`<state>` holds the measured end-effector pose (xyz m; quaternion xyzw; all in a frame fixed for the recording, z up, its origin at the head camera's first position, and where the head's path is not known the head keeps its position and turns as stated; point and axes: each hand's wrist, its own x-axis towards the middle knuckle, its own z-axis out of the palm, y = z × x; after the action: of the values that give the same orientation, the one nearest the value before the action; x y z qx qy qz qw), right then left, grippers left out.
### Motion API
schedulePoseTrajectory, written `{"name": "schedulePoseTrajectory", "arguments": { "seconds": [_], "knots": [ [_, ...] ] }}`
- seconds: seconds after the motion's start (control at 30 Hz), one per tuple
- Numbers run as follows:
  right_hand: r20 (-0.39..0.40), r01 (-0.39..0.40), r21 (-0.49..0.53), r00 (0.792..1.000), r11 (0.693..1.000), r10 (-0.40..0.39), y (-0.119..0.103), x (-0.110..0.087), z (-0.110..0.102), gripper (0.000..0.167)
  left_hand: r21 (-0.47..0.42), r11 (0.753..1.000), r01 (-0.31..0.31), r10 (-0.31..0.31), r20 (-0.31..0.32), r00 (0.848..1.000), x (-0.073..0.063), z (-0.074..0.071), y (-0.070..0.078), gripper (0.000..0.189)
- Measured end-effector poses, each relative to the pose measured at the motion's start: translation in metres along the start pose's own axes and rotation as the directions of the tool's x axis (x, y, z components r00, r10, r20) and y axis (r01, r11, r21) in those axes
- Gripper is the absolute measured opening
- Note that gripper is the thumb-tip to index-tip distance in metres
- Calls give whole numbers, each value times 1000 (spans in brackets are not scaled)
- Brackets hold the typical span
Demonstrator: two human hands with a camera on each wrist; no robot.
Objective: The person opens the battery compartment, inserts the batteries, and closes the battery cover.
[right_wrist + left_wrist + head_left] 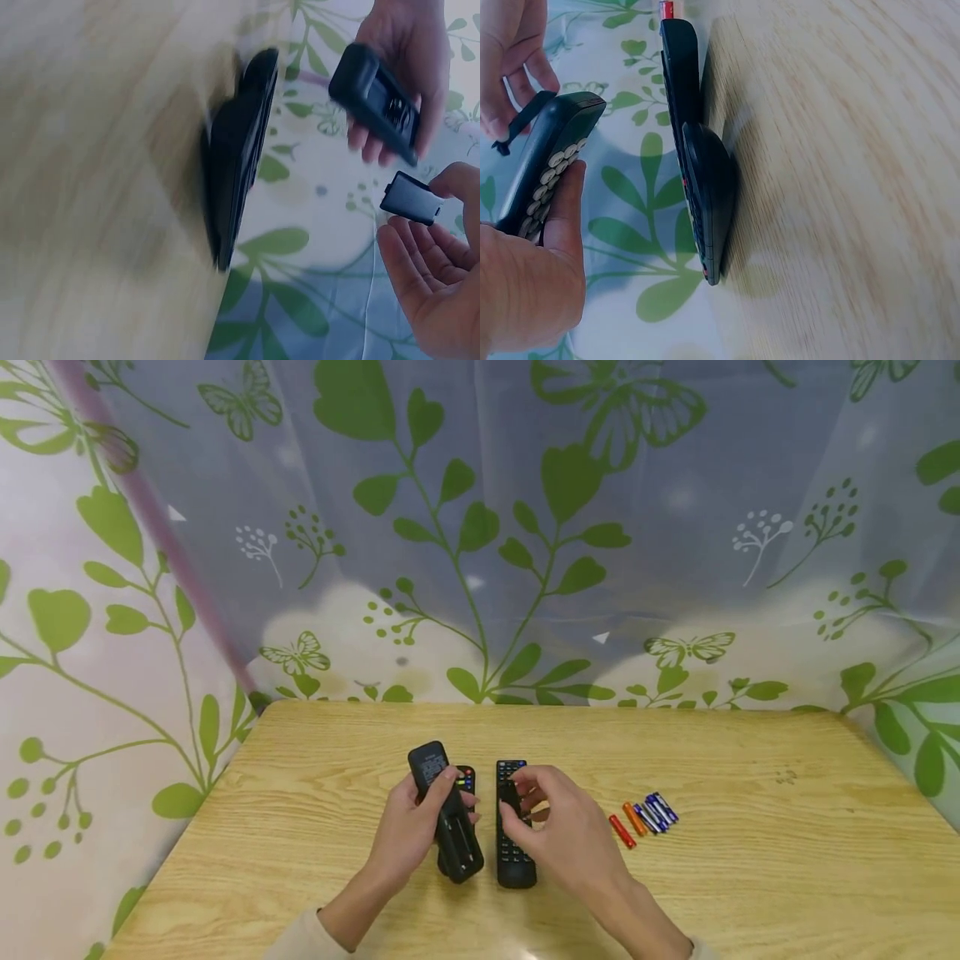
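My left hand [405, 828] grips a black remote control [429, 762] turned back side up, its battery compartment uncovered and metal contacts showing inside. Light buttons on its front face down in the left wrist view. Between thumb and fingertips, my right hand [573, 831] pinches a small black battery cover [411, 199], held apart from the remote. Beneath the held remote, a second remote [467, 773] lies on the table, partly hidden. Just to its right lies a third, longer remote [517, 872], button side up, with my right hand above it.
Right of my right hand lies a row of batteries: a red one [622, 832], an orange one [634, 818] and several blue-and-silver ones [656, 813]. The wooden table [315, 793] ends at a curtain [675, 568] printed with leaves and butterflies.
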<state>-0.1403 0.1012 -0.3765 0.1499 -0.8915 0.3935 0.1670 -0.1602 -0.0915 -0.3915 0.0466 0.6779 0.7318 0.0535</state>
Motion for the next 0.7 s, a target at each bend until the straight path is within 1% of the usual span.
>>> {"name": "schedulePoseTrajectory", "arguments": {
  "seconds": [0.2, 0.4, 0.47, 0.57, 0.63, 0.7],
  "knots": [
    [-37, 24, -87, 999, 996, -27, 18, 5, -20, 25, 8, 1000, 5, -5, 16, 1000, 1, 0, 0, 55],
    [-57, 9, -168, 998, 986, -19, 42, 8, -43, 23, 17, 1000, 17, -17, 22, 1000, 3, 2, -1, 57],
    [-56, -10, -188, 998, 982, -1, 52, 8, -52, 24, 21, 1000, 17, -17, 24, 1000, 3, 4, 0, 55],
    [-45, -58, -220, 998, 974, 49, 68, 6, -67, 24, 27, 1000, 17, -17, 28, 999, 4, 6, 1, 53],
    [-33, -95, -244, 995, 965, 90, 80, 5, -78, 25, 27, 1000, 12, -13, 31, 999, 4, 8, 1, 53],
    [-24, -129, -276, 992, 952, 127, 93, 3, -90, 26, 47, 999, 5, -7, 34, 999, 5, 10, 1, 52]
  ]
}}
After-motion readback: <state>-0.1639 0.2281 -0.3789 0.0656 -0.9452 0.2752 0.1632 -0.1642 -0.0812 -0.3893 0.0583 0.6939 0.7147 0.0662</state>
